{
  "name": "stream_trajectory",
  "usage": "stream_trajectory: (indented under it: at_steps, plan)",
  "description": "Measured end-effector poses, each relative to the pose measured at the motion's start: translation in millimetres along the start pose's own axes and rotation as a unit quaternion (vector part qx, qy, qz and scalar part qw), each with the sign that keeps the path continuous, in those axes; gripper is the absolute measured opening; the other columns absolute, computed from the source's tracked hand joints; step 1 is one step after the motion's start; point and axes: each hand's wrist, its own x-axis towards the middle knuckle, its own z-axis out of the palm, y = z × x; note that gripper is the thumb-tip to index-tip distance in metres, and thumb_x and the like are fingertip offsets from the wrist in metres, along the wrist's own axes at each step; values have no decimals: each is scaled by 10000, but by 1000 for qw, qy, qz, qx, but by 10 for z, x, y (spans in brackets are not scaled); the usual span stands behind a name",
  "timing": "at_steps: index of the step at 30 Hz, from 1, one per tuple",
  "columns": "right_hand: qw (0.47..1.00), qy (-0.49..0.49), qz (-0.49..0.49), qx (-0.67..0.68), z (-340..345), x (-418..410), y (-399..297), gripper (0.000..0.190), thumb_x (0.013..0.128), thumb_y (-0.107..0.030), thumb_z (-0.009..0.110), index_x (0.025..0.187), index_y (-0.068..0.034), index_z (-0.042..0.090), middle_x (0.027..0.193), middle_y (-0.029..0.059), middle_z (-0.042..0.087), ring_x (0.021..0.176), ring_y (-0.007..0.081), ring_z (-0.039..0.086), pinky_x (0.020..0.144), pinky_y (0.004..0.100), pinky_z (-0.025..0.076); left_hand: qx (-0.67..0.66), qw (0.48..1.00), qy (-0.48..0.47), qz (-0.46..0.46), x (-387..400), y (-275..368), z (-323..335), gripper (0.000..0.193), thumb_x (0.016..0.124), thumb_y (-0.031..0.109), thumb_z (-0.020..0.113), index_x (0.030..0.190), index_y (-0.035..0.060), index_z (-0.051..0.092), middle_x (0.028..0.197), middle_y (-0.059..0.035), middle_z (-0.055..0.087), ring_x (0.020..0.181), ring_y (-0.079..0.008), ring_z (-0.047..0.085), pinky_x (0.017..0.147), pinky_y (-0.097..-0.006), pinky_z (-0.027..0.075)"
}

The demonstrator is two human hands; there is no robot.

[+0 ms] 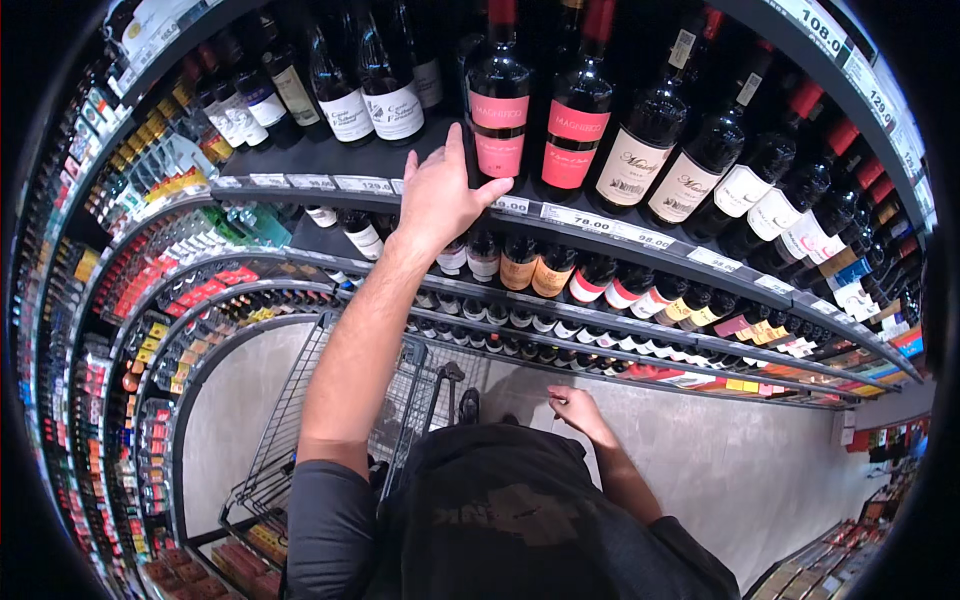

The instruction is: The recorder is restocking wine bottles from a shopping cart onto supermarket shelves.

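My left hand (444,191) is raised at the upper shelf (352,161) with its fingers spread and nothing in them. Its thumb reaches across the lower front of a dark wine bottle (498,120) with a pink label; whether it touches the glass I cannot tell. A second pink-labelled wine bottle (574,142) stands just right of that one. To the hand's left are wine bottles with white labels (391,112). Low beside my body, my right hand (576,411) hangs with loosely curled fingers and holds nothing that I can see.
A wire shopping cart (274,412) stands at my left, beside my legs. Price tags line the shelf edge (600,229). Lower shelves carry more bottles (517,266). Curved shelves of packaged goods (150,300) run along the left, and grey floor (720,465) extends to the right.
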Motion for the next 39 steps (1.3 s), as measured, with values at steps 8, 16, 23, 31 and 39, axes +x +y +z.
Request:
stream_trajectory:
  at_steps: [8, 16, 23, 31, 39]
  plan:
    - [982, -161, 100, -2, 42, 35, 557, 388, 941, -262, 663, 1257, -39, 682, 891, 71, 738, 707, 145, 736, 525, 276, 534, 76, 993, 88, -6, -1151, -428, -301, 732, 885, 325, 768, 1457, -13, 460, 1367, -238, 600, 1286, -387, 569, 1167, -567, 323]
    - [957, -266, 116, -9, 346, 288, 1375, 490, 893, -217, 661, 1323, 15, 630, 1071, 119, 741, 722, 199, 748, 539, 287, 557, 94, 939, -121, -307, -3517, -1153, -439, 623, 925, 376, 712, 1393, 6, 531, 1224, -257, 670, 1178, -432, 621, 1040, -508, 467]
    - [940, -315, 126, -34, 439, 442, 1280, 459, 920, -205, 666, 1335, -10, 632, 1078, 122, 736, 755, 206, 752, 555, 291, 563, -1, 785, -421, -456, -5795, -1913, 111, 622, 881, 546, 684, 1159, -10, 702, 1121, -260, 712, 1100, -414, 668, 954, -459, 518]
    - [948, -286, 105, -90, 717, 585, 859, 411, 936, -219, 678, 1295, -20, 664, 1022, 114, 745, 753, 189, 750, 567, 296, 569, -8, 722, -488, -491, -6697, -1705, 620, 602, 815, 533, 710, 1144, 29, 733, 1205, -227, 700, 1168, -376, 657, 997, -442, 520]
    - [913, -211, -270, -223, 1897, 854, -181, 415, 934, -154, 641, 1346, -110, 633, 1022, 171, 748, 904, 292, 738, 750, 388, 575, -31, 726, -425, -541, -7327, -1692, 648, 404, 855, 288, 659, 1210, 99, 682, 1175, -220, 703, 1136, -377, 667, 981, -483, 526]
